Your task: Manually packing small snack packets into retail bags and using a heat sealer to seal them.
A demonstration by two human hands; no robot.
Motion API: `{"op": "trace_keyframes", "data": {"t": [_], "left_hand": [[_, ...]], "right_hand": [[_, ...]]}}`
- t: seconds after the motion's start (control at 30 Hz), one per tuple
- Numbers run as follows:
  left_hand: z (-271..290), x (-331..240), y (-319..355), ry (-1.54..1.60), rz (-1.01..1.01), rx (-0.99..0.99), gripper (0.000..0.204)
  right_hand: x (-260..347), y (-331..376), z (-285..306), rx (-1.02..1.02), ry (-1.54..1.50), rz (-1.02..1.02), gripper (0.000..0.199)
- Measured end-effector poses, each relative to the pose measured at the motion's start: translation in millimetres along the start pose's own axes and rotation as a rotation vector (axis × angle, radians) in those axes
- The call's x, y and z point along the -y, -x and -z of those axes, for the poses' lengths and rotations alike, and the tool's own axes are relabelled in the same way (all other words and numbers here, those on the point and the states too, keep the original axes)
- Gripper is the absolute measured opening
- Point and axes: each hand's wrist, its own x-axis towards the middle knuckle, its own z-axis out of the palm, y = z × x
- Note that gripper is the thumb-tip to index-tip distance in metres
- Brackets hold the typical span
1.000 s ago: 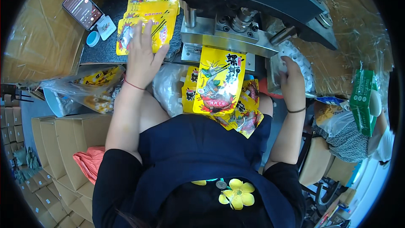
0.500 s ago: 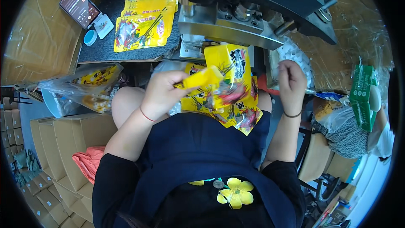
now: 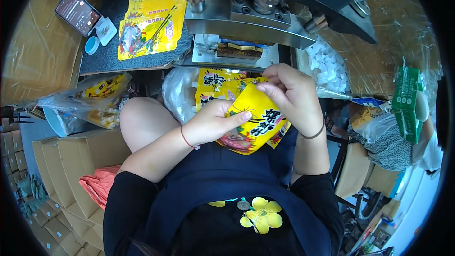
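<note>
My left hand (image 3: 213, 122) grips the lower left side of a yellow printed pouch (image 3: 251, 124) held above my lap. My right hand (image 3: 290, 94) pinches the same pouch at its top edge. Under it lies a pile of more yellow pouches (image 3: 219, 81) on my lap, in front of a clear plastic bag. A flat stack of finished yellow pouches (image 3: 150, 28) rests on the dark mat to the upper left, beside the grey metal machine (image 3: 246, 14).
A phone (image 3: 77, 12), a small blue lid (image 3: 92, 45) and a small card lie on the mat's left end. A clear bag of small packets (image 3: 97, 102) sits left of my knee. Cardboard boxes (image 3: 57, 170) stand lower left. A green carton (image 3: 406, 102) is at right.
My left hand left the pouch stack on the mat and came down to my lap. Both hands now hold one yellow pouch; my right hand moved in from the machine side.
</note>
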Motion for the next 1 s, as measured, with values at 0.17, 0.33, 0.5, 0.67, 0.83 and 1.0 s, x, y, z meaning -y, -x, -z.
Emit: {"op": "trace_keyframes", "data": {"t": [0.17,0.33,0.5,0.67,0.83,1.0], "left_hand": [[9,-4,-9,0.333,0.183,0.07,0.037],[38,-22,-34,0.52,0.113,-0.043,0.034],[47,-22,-40,0.532,-0.057,-0.085,0.045],[140,-41,-15,-1.179,-0.448,-0.95,0.073],[137,-29,28,-1.734,-0.287,-0.527,0.061],[101,-25,38,-0.489,-0.233,-0.692,0.017]], "right_hand": [[-40,10,35,-0.249,0.55,-0.091,0.028],[-93,18,58,-0.149,0.841,-0.306,0.032],[-106,6,47,-0.095,0.829,-0.322,0.028],[-119,19,45,-0.249,0.785,-0.252,0.028],[-114,33,40,-0.543,0.675,-0.1,0.031],[-45,28,14,-0.293,0.11,-0.192,0.024]]}}
